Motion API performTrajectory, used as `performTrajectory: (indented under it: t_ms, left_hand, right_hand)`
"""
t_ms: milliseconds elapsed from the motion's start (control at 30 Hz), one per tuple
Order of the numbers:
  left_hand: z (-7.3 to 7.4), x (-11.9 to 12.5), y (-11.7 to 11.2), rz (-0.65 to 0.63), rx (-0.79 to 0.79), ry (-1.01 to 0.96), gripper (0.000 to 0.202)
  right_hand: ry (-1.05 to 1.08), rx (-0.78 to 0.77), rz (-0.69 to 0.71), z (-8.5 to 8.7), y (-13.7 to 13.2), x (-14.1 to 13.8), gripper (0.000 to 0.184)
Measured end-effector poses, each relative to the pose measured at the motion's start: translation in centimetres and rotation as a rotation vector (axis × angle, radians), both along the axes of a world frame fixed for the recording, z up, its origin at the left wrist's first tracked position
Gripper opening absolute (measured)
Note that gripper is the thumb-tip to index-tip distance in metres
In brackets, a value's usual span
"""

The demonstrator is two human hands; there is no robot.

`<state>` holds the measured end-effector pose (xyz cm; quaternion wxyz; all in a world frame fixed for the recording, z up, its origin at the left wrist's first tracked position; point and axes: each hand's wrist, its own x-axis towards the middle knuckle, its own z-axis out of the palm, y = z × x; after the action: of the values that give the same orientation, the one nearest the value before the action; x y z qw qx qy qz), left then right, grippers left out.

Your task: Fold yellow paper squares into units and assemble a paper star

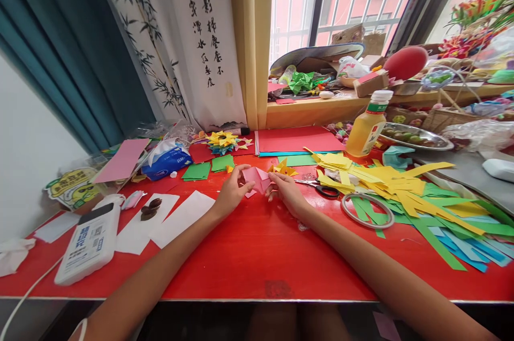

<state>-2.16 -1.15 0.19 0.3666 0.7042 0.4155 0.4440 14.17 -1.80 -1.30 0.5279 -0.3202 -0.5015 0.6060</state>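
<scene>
A creased piece of pink origami paper (259,179) is held up over the middle of the red table (241,260). My left hand (234,191) pinches its left edge between thumb and fingers. On the other side, my right hand (287,191) grips the right edge, with the lower fingers curled beneath. Just behind the right hand sits a folded yellow paper piece (284,167). Black-handled scissors (327,191) lie to the right of that hand. Green paper squares (196,171) rest beyond the left hand.
Yellow paper strips (373,180) and a tape roll (367,210) spread on the right, near a juice bottle (366,129). White papers (182,218), a white power bank-like box (90,242) and a blue tissue pack (166,160) lie left. Red sheets (299,139) are stacked behind.
</scene>
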Motion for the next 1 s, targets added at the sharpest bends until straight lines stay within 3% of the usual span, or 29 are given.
performTrajectory:
  t_ms: [133, 300, 467, 633, 733, 833, 1000]
  left_hand:
    - [0.4, 0.1, -0.3, 0.074, 0.051, -0.091, 0.042]
    - [0.7, 0.2, -0.5, 0.044, 0.01, -0.081, 0.039]
    - [0.1, 0.1, -0.5, 0.008, 0.051, 0.144, 0.024]
    - [-0.2, -0.1, 0.1, -0.102, -0.105, 0.054, 0.027]
    - [0.1, -0.2, 0.2, -0.068, -0.082, -0.005, 0.028]
    - [0.4, -0.5, 0.2, -0.008, -0.034, -0.053, 0.023]
    - [0.3, -0.5, 0.2, -0.114, -0.119, -0.059, 0.021]
  right_hand:
    - [0.014, -0.021, 0.134, -0.1, 0.0, -0.1, 0.017]
    - [0.06, -0.038, -0.034, 0.2, 0.0, 0.0, 0.012]
    - [-0.128, 0.009, 0.079, 0.5, -0.2, -0.1, 0.018]
    - [-0.266, 0.143, 0.015, 0.2, -0.3, -0.5, 0.024]
    - [-0.311, 0.126, -0.001, 0.2, -0.4, -0.6, 0.027]
    - [-0.307, 0.115, 0.035, 0.4, -0.4, -0.6, 0.028]
    - [-0.201, 0.144, -0.063, 0.7, -0.3, -0.2, 0.024]
